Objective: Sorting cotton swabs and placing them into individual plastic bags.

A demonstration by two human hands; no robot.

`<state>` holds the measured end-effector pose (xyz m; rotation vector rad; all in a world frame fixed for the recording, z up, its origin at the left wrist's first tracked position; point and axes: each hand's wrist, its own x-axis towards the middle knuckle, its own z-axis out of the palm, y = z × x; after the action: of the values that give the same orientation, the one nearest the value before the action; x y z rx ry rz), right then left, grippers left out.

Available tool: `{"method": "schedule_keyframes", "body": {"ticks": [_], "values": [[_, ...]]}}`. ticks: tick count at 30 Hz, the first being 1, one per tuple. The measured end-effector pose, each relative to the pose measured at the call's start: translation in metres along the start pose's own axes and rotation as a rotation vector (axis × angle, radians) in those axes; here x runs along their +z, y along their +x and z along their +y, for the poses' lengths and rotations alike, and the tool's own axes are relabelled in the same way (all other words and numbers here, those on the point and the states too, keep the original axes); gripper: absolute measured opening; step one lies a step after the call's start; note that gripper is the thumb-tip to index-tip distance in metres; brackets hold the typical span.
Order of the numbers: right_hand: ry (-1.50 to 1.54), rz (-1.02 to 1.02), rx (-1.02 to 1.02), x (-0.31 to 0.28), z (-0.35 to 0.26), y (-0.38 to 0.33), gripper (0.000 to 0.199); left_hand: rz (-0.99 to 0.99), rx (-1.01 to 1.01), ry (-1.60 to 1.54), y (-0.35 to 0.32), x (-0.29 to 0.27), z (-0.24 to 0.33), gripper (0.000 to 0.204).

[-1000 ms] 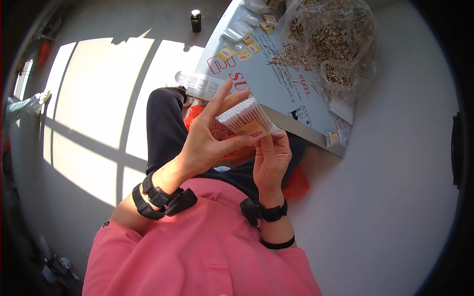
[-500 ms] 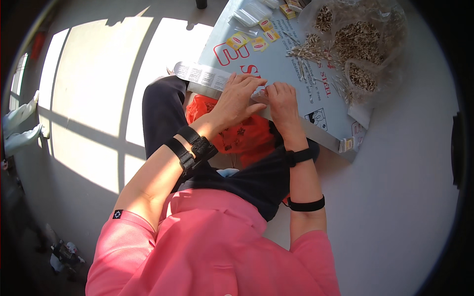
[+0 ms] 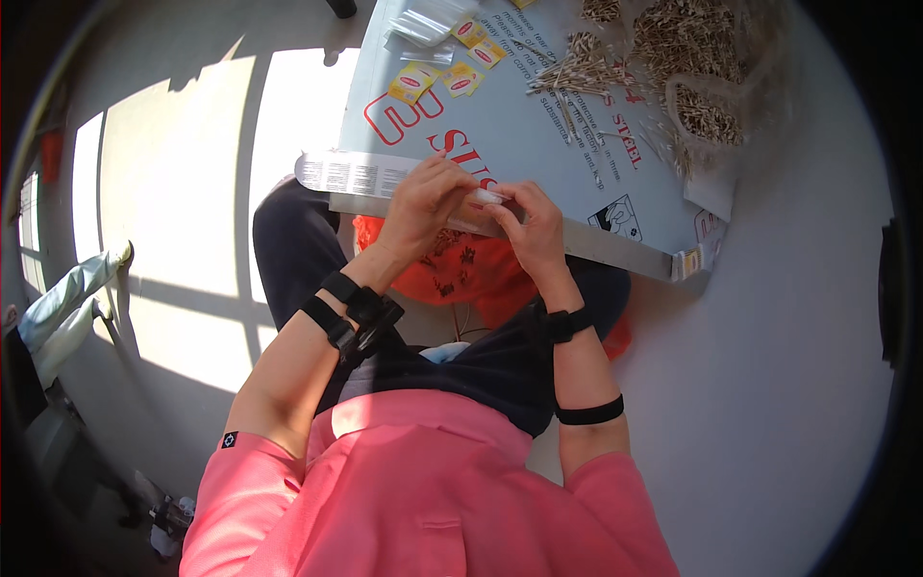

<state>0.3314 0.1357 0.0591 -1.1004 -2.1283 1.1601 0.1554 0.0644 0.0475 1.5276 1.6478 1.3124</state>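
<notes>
Over the near edge of the table, both hands meet at a small clear plastic packet (image 3: 487,195) that looks whitish at its upper edge. My left hand (image 3: 431,200) is closed, pinching the packet's left side between thumb and fingers. From the other side my right hand (image 3: 532,226) grips it with thumb and forefinger. What the packet contains is too small to tell. A white strip of printed labels (image 3: 351,174) lies along the table edge, its right end partly behind my left hand.
On the grey-blue sheet-covered table (image 3: 481,115) lie several yellow cards (image 3: 415,83), clear plastic sleeves (image 3: 428,21) and loose cotton swabs (image 3: 582,72). A clear bag of swabs (image 3: 707,58) stands far right. A red bag (image 3: 423,279) hangs below the edge. At far left, another person's legs (image 3: 67,298) show.
My left hand has gone from flat, outstretched fingers to a pinch on the packet. My right hand has turned and lowered slightly. The whole view has shifted a little.
</notes>
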Motion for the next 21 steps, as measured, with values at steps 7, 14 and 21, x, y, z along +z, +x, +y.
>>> {"method": "schedule_keyframes", "body": {"ticks": [7, 14, 21], "values": [[0.159, 0.096, -0.047, -0.001, -0.009, 0.004, 0.015, 0.013, -0.072, -0.018, 0.005, -0.009, 0.015, 0.022], [0.173, 0.164, -0.053, 0.004, -0.015, -0.001, 0.018, -0.004, -0.004, -0.033, -0.002, -0.005, 0.004, 0.025], [0.017, 0.267, -0.146, 0.004, -0.007, 0.003, 0.014, -0.074, -0.032, 0.019, 0.005, 0.008, 0.009, 0.017]]}}
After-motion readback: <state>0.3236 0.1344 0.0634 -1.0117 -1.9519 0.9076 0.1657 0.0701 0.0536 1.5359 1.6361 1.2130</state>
